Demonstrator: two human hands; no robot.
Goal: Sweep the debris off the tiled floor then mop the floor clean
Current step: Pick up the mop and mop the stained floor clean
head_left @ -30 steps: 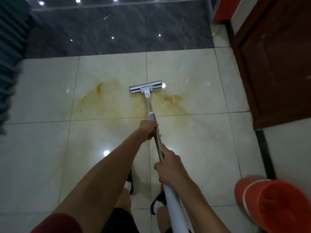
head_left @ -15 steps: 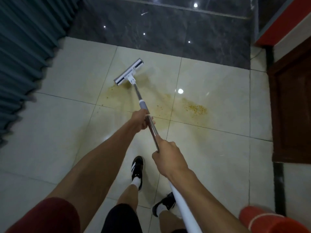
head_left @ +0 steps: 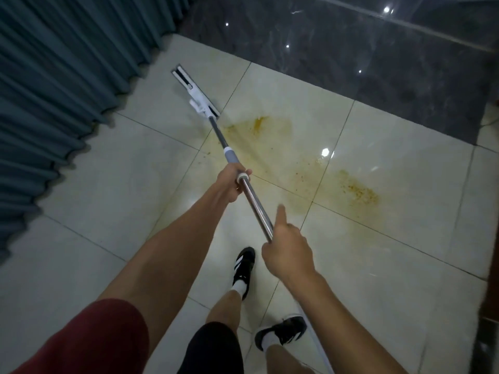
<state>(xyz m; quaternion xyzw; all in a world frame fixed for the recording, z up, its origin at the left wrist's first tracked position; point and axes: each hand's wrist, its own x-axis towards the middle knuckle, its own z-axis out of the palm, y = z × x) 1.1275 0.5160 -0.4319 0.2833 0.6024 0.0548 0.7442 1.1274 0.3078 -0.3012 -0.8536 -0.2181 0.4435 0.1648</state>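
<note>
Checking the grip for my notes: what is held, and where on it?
The mop, by its handle: left hand at the grey collar, right hand lower on the metal shaft.

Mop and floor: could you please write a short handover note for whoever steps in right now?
Left hand: grips the mop handle at its grey collar.
Right hand: holds the handle lower down, forefinger straight; the grip looks loose.
Mop head: flat on the pale tiles near the curtain, beside the stain.
Done: yellow stain smeared thin.
Left: the streaks and the gritty patch on the right.
</note>
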